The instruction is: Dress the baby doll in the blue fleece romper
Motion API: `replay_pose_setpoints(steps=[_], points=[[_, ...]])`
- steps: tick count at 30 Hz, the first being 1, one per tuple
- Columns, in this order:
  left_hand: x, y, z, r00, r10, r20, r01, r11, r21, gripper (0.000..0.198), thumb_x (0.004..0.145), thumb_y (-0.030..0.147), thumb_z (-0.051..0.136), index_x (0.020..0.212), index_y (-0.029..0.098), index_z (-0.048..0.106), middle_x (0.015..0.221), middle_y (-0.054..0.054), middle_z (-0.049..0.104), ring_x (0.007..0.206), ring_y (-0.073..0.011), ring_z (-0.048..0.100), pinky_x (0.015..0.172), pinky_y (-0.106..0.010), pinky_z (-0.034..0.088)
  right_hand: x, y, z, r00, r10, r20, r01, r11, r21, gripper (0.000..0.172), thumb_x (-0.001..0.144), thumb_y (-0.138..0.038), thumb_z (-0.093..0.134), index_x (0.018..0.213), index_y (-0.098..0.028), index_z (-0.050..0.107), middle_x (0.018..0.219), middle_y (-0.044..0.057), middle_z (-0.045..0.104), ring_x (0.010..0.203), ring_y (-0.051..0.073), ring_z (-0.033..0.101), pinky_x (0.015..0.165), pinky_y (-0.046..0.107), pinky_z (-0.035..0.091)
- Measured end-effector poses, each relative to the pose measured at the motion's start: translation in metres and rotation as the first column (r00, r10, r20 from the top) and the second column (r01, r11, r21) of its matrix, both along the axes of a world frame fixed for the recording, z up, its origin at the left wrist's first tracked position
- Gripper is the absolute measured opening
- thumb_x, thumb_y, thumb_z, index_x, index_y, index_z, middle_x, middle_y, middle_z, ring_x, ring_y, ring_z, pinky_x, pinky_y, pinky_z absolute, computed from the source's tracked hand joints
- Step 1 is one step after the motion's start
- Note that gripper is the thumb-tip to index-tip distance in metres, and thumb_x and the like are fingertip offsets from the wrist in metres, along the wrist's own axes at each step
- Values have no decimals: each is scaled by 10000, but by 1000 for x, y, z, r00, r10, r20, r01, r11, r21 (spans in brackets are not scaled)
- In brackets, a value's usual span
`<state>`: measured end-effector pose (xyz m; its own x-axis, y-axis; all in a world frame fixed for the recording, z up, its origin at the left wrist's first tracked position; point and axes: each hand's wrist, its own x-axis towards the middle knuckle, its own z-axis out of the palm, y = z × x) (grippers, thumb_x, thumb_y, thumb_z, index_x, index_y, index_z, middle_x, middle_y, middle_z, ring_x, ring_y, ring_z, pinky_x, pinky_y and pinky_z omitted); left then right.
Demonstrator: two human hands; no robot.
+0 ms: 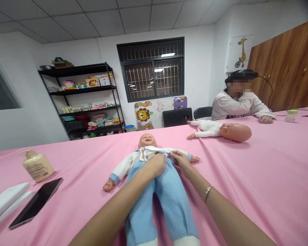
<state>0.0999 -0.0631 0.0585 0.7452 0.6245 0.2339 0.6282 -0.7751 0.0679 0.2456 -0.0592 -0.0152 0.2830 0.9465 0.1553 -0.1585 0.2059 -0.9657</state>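
Observation:
On the pink-covered table a baby doll [147,140] lies on its back, its head away from me. It wears a white top with blue cuffs and fluffy light-blue overalls [173,201]. My left hand [156,164] is closed at the chest, fingers curled on the upper edge of the overalls. Beside it my right hand [179,159] pinches the overalls' edge near the strap on the right side of the chest. A bracelet circles my right wrist. The exact bit of cloth between my fingers is partly hidden.
A second doll [236,132] in white lies at the far right, near a seated person [241,99]. At left are a pump bottle [37,166], a phone [37,203] and a white packet [7,201]. A small green-capped bottle [291,116] stands far right.

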Motion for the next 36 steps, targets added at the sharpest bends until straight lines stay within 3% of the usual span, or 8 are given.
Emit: replay_pose_setpoints(steps=[4,7,13,18,23,27,31,36], points=[[2,11,-20,993,18,113,-34,989,143,461,773,7,338,1229,-19,405,1239,-223,481,1210,-263,418,1019,-383,359,1,-4,0,545,-475,691,465,857,223,254,682,-223,514,910,-134,584,932,121,604,934,260,513,863,396,347],[-5,10,-28,969,-112,219,53,965,259,530,762,-17,308,1292,-13,317,1323,-224,403,1283,-253,321,1056,-403,327,12,-9,-5,206,-451,868,620,747,240,501,650,-187,554,1140,-96,503,1130,183,536,1099,321,411,941,448,259],[-11,5,-28,917,-222,333,105,937,334,433,864,85,303,1295,66,341,1292,-186,458,1269,-242,354,1045,-432,355,42,-16,-10,229,-241,943,630,775,46,419,680,-347,598,1048,-149,554,1030,142,573,1078,337,410,912,472,281],[-8,4,-30,936,-161,312,75,960,271,456,859,77,307,1313,42,303,1319,-207,425,1272,-250,351,1034,-414,369,34,-18,4,107,-597,795,734,587,342,350,667,-241,613,1012,-187,591,1285,160,353,1215,378,275,964,541,240],[-6,4,-31,947,-172,271,93,956,280,449,836,58,333,1284,83,365,1257,-163,497,1203,-239,441,1027,-393,378,15,-18,21,516,-693,503,526,720,453,541,656,-202,589,1185,-200,476,1443,129,-3,1196,280,382,864,377,466],[-8,4,-31,934,-214,285,123,944,306,477,801,9,330,1267,86,400,1265,-148,497,1208,-221,434,1038,-374,369,-5,-21,34,793,-549,263,382,785,488,846,696,-290,591,1392,-221,115,1428,169,179,1111,224,495,802,345,518],[-14,2,-29,893,-194,405,30,925,378,448,826,18,317,1236,137,452,1243,-116,523,1196,-209,442,1034,-387,374,-21,-22,36,886,-318,338,148,884,443,515,772,-296,512,1272,-196,438,1205,104,545,1110,218,516,956,399,433],[-16,1,-25,868,-145,476,-84,900,428,331,896,132,346,1208,155,452,1213,-127,531,1178,-231,454,1023,-418,373,-27,-15,28,906,-192,378,31,919,393,373,796,-326,447,1116,-213,600,1274,53,504,1222,192,413,1093,393,258]])
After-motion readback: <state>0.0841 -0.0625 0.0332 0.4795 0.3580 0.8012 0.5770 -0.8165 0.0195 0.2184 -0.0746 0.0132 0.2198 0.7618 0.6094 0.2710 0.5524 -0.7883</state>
